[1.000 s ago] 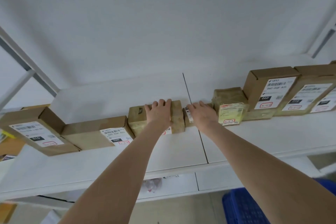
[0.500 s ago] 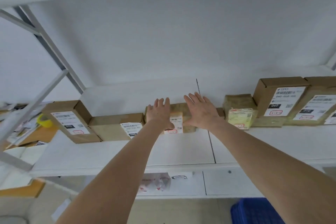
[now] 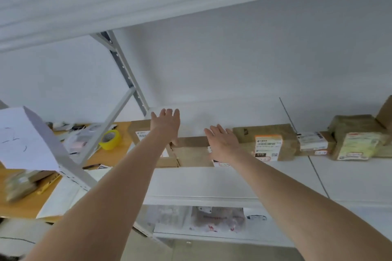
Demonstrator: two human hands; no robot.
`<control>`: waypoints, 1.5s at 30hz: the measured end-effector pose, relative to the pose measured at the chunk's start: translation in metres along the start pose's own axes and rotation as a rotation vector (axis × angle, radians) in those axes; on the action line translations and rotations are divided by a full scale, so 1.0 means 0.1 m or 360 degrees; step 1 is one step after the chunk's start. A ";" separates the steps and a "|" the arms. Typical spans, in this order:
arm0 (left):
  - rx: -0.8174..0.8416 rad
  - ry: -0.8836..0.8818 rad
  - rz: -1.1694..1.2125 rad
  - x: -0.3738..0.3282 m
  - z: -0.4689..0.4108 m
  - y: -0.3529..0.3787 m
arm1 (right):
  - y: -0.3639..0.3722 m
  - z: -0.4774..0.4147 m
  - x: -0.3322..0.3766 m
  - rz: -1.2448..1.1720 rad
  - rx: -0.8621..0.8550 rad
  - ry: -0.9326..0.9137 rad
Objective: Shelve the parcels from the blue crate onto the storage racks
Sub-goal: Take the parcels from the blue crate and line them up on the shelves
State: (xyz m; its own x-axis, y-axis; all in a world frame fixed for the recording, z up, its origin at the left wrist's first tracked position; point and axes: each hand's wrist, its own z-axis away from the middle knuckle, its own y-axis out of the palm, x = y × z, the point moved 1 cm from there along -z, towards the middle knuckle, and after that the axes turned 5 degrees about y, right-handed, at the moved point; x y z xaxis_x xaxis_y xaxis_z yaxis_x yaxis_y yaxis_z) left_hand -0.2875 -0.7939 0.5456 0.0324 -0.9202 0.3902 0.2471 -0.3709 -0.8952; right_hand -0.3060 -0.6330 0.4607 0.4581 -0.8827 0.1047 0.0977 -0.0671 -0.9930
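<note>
A row of brown cardboard parcels stands along the white rack shelf (image 3: 212,180). My left hand (image 3: 167,125) lies flat with straight fingers on the leftmost tall parcel (image 3: 140,131). My right hand (image 3: 222,144) rests flat with spread fingers on the front of the low parcel (image 3: 191,150) beside it. To the right stand a tape-wrapped parcel with an orange-topped label (image 3: 273,140), a small flat parcel (image 3: 314,144) and a parcel with a yellow label (image 3: 358,140). The blue crate is out of view.
A grey rack upright (image 3: 125,70) and diagonal brace stand left of the parcels. Behind them a wooden desk (image 3: 106,154) holds a yellow tape roll (image 3: 111,139) and clutter. A white box (image 3: 25,140) sits at far left. A lower shelf holds plastic mailers (image 3: 216,218).
Both hands have moved left along the row, from the tape-wrapped parcel to the two leftmost parcels. The view has swung left and upward, and the blue crate has dropped out of sight.
</note>
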 end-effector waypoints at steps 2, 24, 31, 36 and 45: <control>0.0020 -0.0043 -0.0048 0.18 0.00 0.07 | 0.07 -0.08 0.15 0.0021 0.0005 0.0063; -0.0250 0.0072 0.0000 0.47 -0.20 0.19 | 0.24 -0.40 0.28 0.0101 -0.0136 0.0298; -0.0288 0.0071 -0.0019 0.50 -0.30 0.21 | 0.27 -0.51 0.26 0.0101 -0.0133 0.0311; -0.0271 0.0059 -0.0016 0.50 -0.35 0.22 | 0.26 -0.56 0.24 0.0070 -0.0119 0.0304; -0.0171 0.0047 -0.0147 0.42 -0.34 0.15 | 0.18 -0.52 0.21 0.0009 -0.0023 0.0256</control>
State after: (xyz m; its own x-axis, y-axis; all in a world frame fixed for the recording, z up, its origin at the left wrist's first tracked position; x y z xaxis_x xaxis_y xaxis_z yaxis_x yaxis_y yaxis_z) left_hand -0.3157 -0.8426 0.5408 -0.0142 -0.8843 0.4668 0.1426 -0.4638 -0.8744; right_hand -0.3404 -0.6766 0.4420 0.3109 -0.9462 0.0902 0.0824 -0.0677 -0.9943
